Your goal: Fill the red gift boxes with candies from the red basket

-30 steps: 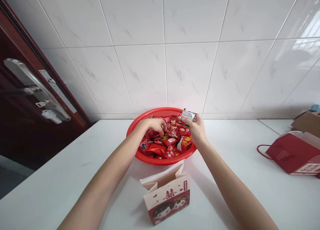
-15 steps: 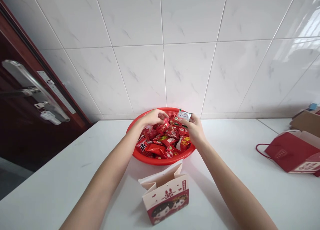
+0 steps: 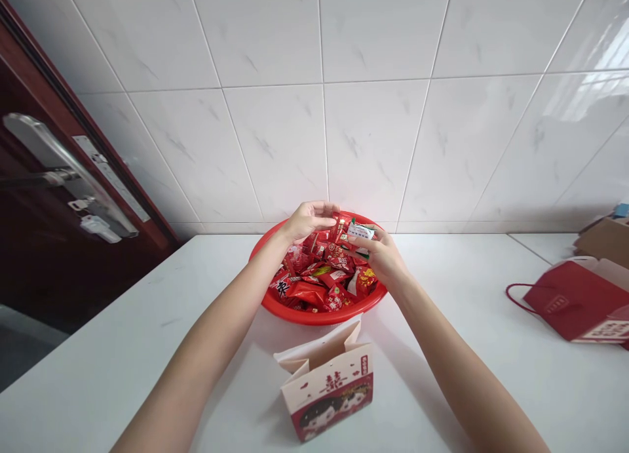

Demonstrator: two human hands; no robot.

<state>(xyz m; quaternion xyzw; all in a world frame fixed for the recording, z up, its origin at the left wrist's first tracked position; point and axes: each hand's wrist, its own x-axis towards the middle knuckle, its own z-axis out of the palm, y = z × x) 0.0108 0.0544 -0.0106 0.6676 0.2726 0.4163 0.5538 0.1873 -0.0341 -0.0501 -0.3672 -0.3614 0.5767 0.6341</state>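
A red plastic basket [image 3: 322, 318] full of red-wrapped sweets [image 3: 309, 292] stands against the wall. Over its back left part, my left hand [image 3: 309, 222] has its thumb and fingers at a small red candy packet [image 3: 342, 225]; the fingertips are partly hidden. My right hand [image 3: 386, 253], above the basket's right side, is closed on a white-and-green packet [image 3: 361, 231]. In front of the basket, a small cream-and-red paper gift box [image 3: 329, 391] stands upright, its top open, with cartoon faces printed on it.
On the right of the white countertop [image 3: 157, 328] lies a red gift bag [image 3: 565, 299] with a cord handle, beside a brown cardboard box [image 3: 602, 243]. A dark red door [image 3: 44, 243] with a metal handle is at left. White wall tiles [image 3: 275, 151] rise behind the basket.
My left hand has lifted a little from among the sweets toward the back rim, with a red packet at its fingers. My right hand has tilted slightly and still holds the white-and-green packet.
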